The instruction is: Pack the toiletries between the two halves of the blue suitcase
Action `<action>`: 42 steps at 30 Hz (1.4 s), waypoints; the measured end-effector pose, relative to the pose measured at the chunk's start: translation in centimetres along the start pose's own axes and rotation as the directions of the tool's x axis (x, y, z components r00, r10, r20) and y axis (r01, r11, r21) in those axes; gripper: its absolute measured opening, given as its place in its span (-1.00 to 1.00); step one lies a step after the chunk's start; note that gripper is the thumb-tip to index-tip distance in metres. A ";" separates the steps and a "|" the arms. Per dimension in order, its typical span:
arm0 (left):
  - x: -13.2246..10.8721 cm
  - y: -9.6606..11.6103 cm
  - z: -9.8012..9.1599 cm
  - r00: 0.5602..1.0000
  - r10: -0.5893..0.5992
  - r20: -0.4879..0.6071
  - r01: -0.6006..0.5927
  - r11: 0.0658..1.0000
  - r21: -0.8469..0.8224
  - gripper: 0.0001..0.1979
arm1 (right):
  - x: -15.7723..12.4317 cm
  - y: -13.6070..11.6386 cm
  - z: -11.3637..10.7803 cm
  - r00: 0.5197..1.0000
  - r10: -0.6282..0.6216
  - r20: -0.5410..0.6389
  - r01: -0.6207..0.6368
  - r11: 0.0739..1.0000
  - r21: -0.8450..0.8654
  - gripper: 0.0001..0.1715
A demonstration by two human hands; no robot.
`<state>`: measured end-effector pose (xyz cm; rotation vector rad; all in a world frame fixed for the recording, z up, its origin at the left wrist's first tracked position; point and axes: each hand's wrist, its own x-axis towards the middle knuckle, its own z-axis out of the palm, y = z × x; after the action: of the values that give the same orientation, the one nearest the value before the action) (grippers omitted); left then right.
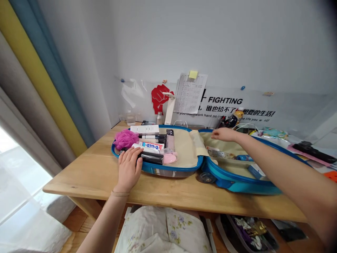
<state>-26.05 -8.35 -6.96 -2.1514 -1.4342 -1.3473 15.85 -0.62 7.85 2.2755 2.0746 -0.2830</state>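
A small blue suitcase [168, 170] lies open on the wooden desk [92, 175]. Its left half holds a pink bath puff [125, 138], a white box [144, 129], a black tube [152, 158], and several other toiletry tubes. My left hand [129, 168] rests with fingers spread on the near left rim, fingertips touching the black tube. My right hand [223, 134] reaches across to the far edge of the right half [237, 182], fingers flat and together on the beige lining. That half holds a few small packets.
A wall with a red fist sticker [160, 96], a paper sheet [190, 93] and "FIGHTING" lettering stands behind the desk. Bottles and cables sit at the back. Black and pink items [313, 151] lie at far right. Curtains hang at left. Floral bedding [168, 228] lies under the desk.
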 end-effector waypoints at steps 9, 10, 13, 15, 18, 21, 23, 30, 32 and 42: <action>0.0 0.1 -0.1 1.000 0.010 -0.004 -0.010 1.000 0.015 -0.61 | -0.7 4.0 5.8 0.976 0.110 0.186 -0.113 0.994 0.008 -0.81; 0.0 0.0 -0.1 1.000 0.009 -0.004 -0.009 1.000 0.017 -0.61 | -0.7 3.9 6.0 0.974 0.122 0.190 -0.128 0.992 0.015 -0.78; -0.1 -0.2 0.0 1.000 0.000 0.005 0.000 1.000 0.021 -0.60 | -0.5 3.8 6.1 0.971 0.147 0.188 -0.160 0.986 0.055 -0.75; -0.1 -0.2 0.0 1.000 -0.004 0.015 0.003 1.000 0.021 -0.61 | -0.6 3.8 5.8 0.974 0.140 0.179 -0.160 0.981 0.106 -0.88; 0.0 -0.1 -0.1 1.000 -0.004 0.014 0.004 1.000 0.015 -0.61 | -1.5 4.1 4.4 0.980 0.124 0.157 -0.154 0.968 0.197 -0.91; 0.1 0.1 -0.1 1.000 -0.007 0.013 0.007 1.000 0.005 -0.61 | -2.8 4.4 2.1 0.989 0.109 0.098 -0.134 0.945 0.297 -0.92; 0.1 0.1 -0.1 1.000 -0.015 0.022 0.015 1.000 0.001 -0.61 | -3.4 4.0 0.5 0.996 0.088 0.026 -0.091 0.930 0.357 -0.84; 0.0 0.1 -0.1 0.999 -0.022 0.024 0.022 1.000 -0.001 -0.61 | -1.9 -6.2 -0.2 0.974 -0.178 -0.139 0.217 0.905 0.366 -0.62; 0.0 0.1 -0.1 0.999 -0.026 0.026 0.026 1.000 0.001 -0.60 | -1.3 -10.5 0.8 0.935 -0.346 -0.074 0.353 0.896 0.270 -0.59; 0.0 0.2 -0.2 0.999 -0.018 0.026 0.018 1.000 0.007 -0.60 | 1.3 -22.9 6.7 0.754 -0.656 0.041 0.654 0.755 0.044 -0.48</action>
<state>-26.01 -8.52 -6.80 -2.1651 -1.4693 -1.3237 -7.42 1.84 3.03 1.4211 2.7762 -0.3878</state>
